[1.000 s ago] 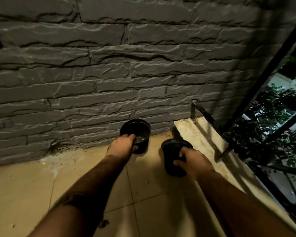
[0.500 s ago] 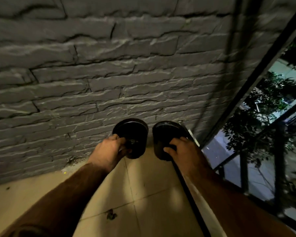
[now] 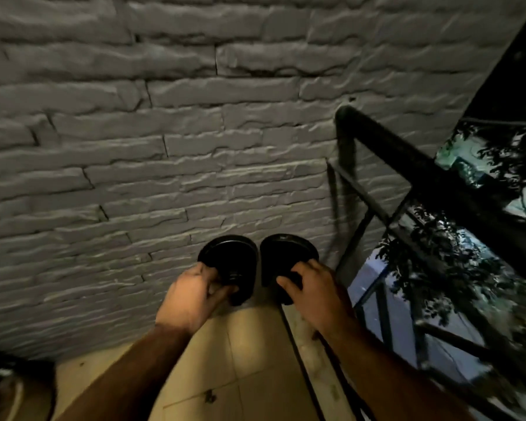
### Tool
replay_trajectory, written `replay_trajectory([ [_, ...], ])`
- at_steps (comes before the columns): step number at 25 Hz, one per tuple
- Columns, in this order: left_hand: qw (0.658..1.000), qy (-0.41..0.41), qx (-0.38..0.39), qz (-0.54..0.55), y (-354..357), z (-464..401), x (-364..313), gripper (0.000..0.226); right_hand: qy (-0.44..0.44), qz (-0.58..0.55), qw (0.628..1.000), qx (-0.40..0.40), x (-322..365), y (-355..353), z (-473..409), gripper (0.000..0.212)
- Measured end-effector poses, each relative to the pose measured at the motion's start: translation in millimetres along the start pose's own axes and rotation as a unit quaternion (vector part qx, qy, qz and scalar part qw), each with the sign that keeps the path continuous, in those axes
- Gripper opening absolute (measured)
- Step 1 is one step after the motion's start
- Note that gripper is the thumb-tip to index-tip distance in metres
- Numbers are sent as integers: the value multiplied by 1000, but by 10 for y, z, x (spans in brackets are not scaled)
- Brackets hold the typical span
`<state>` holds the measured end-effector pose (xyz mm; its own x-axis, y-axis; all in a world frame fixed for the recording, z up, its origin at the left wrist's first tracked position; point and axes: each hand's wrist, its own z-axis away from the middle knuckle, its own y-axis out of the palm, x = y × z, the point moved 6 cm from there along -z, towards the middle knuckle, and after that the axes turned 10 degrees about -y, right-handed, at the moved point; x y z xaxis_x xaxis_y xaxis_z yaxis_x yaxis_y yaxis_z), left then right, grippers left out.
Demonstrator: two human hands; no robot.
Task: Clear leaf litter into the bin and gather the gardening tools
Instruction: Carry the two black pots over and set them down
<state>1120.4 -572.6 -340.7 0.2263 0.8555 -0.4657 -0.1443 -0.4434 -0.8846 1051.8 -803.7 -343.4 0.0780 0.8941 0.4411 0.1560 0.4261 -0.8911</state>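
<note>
Both pots are rising off the tiled floor (image 3: 255, 354) since a second ago. Left hand (image 3: 192, 296) is gripping the left black pot (image 3: 231, 262) by its rim; right hand (image 3: 313, 293) is gripping the right black pot (image 3: 286, 256), side by side before the stone wall (image 3: 195, 147), railing (image 3: 407, 165) rightward.
</note>
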Motion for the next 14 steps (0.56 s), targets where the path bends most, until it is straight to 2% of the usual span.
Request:
replay_trajectory([
  [4, 998, 9, -56, 4, -1033, 245, -580, 43, -9, -12, 1000, -23, 474, -1069, 130, 44],
  [7, 995, 19, -93, 18, -1613, 482, -931, 46, -37, 1, 996, -76, 724, -1739, 254, 42],
  [14, 981, 54, -170, 75, -2271, 1102, -1479, 54, -42, 27, 994, -97, 1073, -2592, 708, 56],
])
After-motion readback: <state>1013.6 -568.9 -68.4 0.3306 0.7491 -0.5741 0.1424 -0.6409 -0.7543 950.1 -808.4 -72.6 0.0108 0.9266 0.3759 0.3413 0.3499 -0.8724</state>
